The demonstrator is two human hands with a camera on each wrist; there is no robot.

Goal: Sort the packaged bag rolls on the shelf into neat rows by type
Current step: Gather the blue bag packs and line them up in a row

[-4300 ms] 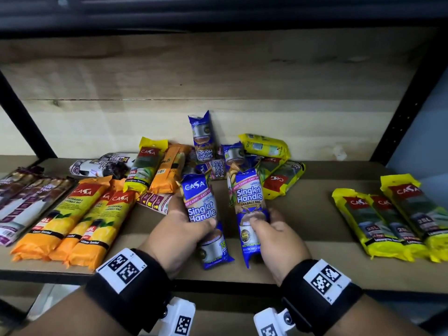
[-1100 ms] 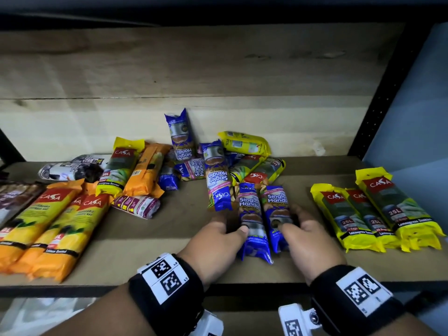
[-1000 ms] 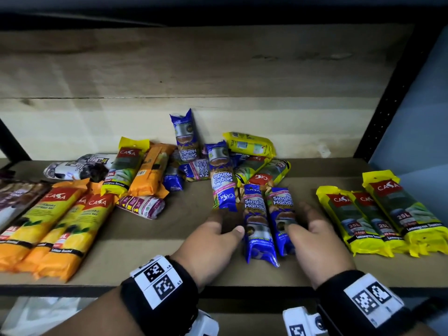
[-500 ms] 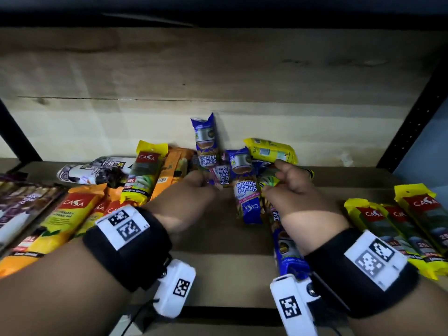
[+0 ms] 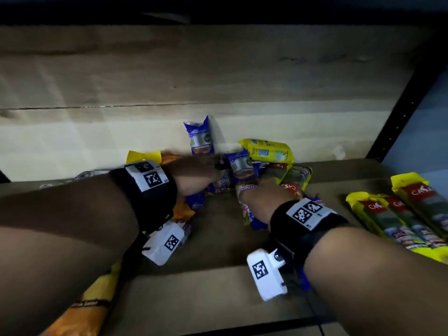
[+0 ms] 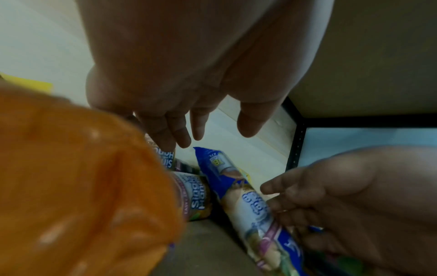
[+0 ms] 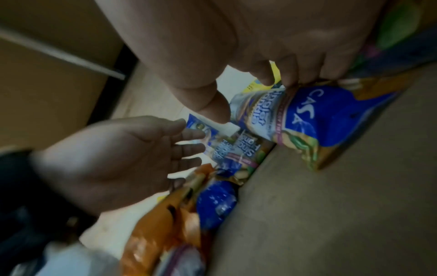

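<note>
The long blue glossy plastic pack of bag rolls (image 7: 300,119) lay slanted at the centre of the head view, in the mixed heap at the back of the brown board shelf (image 5: 218,238). My right hand (image 5: 263,195) had its fingertips (image 7: 290,82) bent down onto the pack's upper edge and the thumb hanging free beside it, so I read that as a pinch beginning, not a firm hold. My left hand (image 5: 194,177), left of centre, reached in with fingers spread and loose, holding nothing; they hovered just above a second blue pack (image 6: 194,196) lying flat.

I judged these packs light, soft over a firmer rolled core, and slick in their film, so a pinch on the crimped end would likely slip; taking one round its middle seemed safer.

Around them, a third blue pack (image 5: 200,139) leaned upright against the pale wooden back wall (image 5: 97,132). A yellow pack (image 5: 269,151) lay across the heap's upper right, and an orange pack (image 6: 78,177) filled the lower left of the left wrist view. At the right edge of the head view, a row of yellow packs (image 5: 397,214) lay side by side, touching.

There were no containers here; the shelf alone held everything.
</note>
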